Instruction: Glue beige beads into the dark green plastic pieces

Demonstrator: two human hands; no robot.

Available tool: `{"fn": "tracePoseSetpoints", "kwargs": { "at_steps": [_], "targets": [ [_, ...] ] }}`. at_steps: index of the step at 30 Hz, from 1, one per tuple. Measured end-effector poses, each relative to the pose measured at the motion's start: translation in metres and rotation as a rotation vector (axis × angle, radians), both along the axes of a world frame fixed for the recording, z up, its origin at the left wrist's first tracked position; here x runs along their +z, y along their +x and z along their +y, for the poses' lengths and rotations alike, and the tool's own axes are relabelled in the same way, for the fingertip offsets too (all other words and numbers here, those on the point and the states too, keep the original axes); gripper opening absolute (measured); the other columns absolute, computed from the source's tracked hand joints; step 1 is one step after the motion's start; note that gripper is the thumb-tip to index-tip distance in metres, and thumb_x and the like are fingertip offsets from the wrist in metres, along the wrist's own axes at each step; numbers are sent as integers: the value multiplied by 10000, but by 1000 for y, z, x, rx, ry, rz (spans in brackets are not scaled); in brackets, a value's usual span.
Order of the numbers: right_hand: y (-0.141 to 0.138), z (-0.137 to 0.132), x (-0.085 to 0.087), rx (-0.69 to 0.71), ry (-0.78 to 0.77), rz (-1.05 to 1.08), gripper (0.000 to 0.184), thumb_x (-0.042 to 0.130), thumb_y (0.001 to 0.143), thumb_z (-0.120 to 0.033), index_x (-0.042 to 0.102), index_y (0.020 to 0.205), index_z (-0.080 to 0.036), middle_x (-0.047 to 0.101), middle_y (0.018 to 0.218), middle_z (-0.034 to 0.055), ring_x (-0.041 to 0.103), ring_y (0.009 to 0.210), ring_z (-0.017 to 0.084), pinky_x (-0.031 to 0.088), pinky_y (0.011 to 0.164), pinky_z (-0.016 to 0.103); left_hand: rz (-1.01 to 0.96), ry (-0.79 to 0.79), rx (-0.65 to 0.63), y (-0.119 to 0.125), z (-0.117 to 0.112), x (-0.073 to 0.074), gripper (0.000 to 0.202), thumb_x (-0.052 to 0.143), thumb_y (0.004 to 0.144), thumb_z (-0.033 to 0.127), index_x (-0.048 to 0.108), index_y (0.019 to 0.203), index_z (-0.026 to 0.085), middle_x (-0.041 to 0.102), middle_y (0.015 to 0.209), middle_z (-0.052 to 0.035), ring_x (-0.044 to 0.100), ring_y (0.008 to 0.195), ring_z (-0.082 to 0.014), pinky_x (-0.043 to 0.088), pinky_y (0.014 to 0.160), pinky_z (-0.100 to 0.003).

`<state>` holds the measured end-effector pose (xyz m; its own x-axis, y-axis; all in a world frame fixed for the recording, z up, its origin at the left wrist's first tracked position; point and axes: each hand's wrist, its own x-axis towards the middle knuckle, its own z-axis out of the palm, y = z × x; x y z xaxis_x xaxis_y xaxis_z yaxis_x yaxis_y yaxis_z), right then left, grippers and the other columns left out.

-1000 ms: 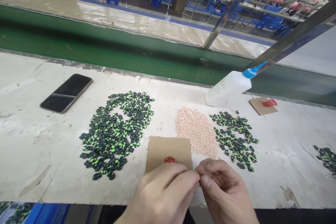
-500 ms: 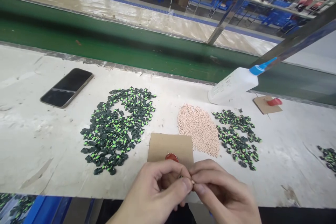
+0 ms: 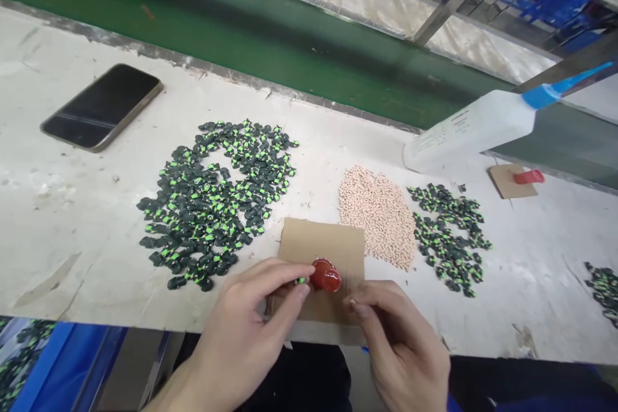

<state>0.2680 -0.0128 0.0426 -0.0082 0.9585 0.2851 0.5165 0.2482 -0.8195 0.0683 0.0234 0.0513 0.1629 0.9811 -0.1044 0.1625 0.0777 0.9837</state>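
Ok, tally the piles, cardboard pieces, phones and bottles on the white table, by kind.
Dark-and-green piles: 3
Pale pink pile: 1
Cardboard pieces: 2
Phone: 1
Bottle: 1
Total: 8

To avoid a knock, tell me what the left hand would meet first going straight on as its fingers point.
Most likely the shiny red piece on the cardboard, close ahead of the left hand, though depth is unclear.
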Motion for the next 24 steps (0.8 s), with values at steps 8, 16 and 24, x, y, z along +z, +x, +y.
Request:
{"fn": "tracePoseSetpoints", "kwargs": {
  "at_steps": [8,16,24],
  "targets": [
    [-4,6,-8,-14,64,-104,262,606,929,23,708,950,-217,740,875,28,732,788,136,605,711,210,156,255,-41,-1,0,-20,250,580,971,46,785,1088,127,832,1005,-49,784,898,-120,576,861,-142],
    [-5,6,-7,-19,65,-135,275,614,918,31,714,946,-223,733,871,19,724,775,130,603,698,208,163,271,-45,1,1,-19,251,583,975,42,786,1094,127,833,1000,-43,780,899,-113,575,868,-128],
    [-2,0,-2,-45,-10,-18,254,585,965,-9,681,979,-244,684,825,-6,685,755,132,585,661,228,42,91,13,-1,-3,-12,278,616,949,122,778,1151,224,847,1012,1,794,871,-126,616,802,-161]
  ]
}}
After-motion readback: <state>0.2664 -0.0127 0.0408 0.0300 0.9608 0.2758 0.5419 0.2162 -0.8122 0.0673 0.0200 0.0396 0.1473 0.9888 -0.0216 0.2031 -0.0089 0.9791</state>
